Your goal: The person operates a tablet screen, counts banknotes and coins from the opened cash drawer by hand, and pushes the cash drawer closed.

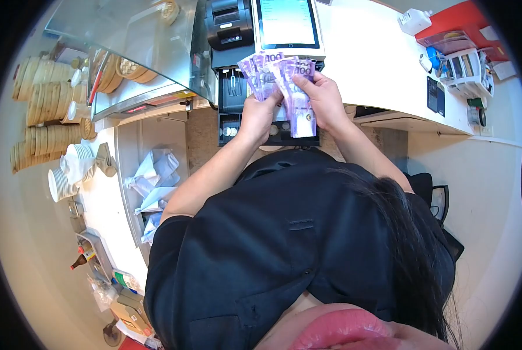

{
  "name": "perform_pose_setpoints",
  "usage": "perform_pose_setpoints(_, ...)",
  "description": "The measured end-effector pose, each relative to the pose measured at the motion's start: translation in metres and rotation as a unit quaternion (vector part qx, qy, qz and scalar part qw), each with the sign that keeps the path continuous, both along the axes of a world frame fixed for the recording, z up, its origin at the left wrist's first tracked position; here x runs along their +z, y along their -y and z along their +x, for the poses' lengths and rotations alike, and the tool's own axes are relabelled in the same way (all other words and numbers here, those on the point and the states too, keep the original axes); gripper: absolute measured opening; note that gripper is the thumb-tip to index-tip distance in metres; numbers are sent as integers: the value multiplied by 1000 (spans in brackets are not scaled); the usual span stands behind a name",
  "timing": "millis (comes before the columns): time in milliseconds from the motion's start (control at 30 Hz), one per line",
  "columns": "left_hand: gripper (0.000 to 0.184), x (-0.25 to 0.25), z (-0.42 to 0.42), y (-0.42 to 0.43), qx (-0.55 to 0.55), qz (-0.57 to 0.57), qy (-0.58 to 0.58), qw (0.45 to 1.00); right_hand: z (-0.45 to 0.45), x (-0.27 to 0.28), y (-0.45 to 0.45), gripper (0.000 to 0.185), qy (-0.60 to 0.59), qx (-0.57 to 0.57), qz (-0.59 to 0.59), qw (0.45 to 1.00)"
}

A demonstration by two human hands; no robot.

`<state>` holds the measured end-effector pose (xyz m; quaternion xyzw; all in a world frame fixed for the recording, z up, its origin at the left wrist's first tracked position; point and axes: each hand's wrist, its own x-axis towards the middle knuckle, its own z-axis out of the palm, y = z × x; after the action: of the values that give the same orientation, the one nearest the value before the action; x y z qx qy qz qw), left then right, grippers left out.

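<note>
My left hand [257, 119] is closed around a fan of purple 100 banknotes [261, 74], its thumb lying over them. Pinched between the thumb and fingers of my right hand [327, 104] are more purple notes [300, 114], overlapping the fan at its right side. Both hands are above an open cash drawer [230, 104], which has black compartments. Coins [230, 132] lie in a front compartment of the drawer. The notes and hands hide much of its middle and right side.
Behind the drawer stand a tablet screen [288, 24] and a black receipt printer [229, 26]. A glass case [138, 44] is at left, near stacked bamboo steamers [45, 108]. To the right, a white counter [377, 64] holds a black phone-like device [436, 96] and a white rack [466, 70].
</note>
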<state>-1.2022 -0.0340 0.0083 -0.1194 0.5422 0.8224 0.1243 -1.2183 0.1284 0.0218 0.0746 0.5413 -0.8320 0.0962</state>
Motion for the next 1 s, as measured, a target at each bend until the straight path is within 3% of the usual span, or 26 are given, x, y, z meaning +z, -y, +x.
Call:
perform_pose_setpoints(200,24,6,4,2,-14,-10,44,999,0,-11,8,21,-25,-37,-30,999)
perform_pose_setpoints(233,24,3,3,3,-13,-11,44,999,0,-10,8,22,-23,-81,-81,993)
perform_pose_setpoints(300,27,-2,0,6,13,101,41,994,0,-4,7,23,-8,-103,-143,984)
perform_pose_setpoints(400,26,-3,0,7,-47,37,32,998,3,-2,4,23,-6,-23,-60,998)
perform_pose_setpoints(533,27,1,4,2,-67,-4,16,998,4,-8,5,21,12,-6,-8,1000)
perform_pose_setpoints(600,27,2,5,2,-60,-14,11,998,6,-7,8,23,-13,-15,-16,1000)
perform_pose_setpoints(667,28,1,4,3,-53,-24,7,998,9,-5,9,26,-42,-107,-87,990)
perform_pose_setpoints(733,31,-2,2,7,-29,90,50,994,8,-6,6,28,-45,-121,-133,983)
perform_pose_setpoints(800,32,-3,2,6,-35,68,38,996,8,-5,3,26,-25,-101,-112,988)
perform_pose_setpoints(900,30,-2,5,6,-15,55,7,998,7,-6,3,24,-85,-147,-89,981)
perform_pose_setpoints(1000,29,-1,4,10,-39,116,68,990,4,12,-2,21,-119,-203,-97,967)
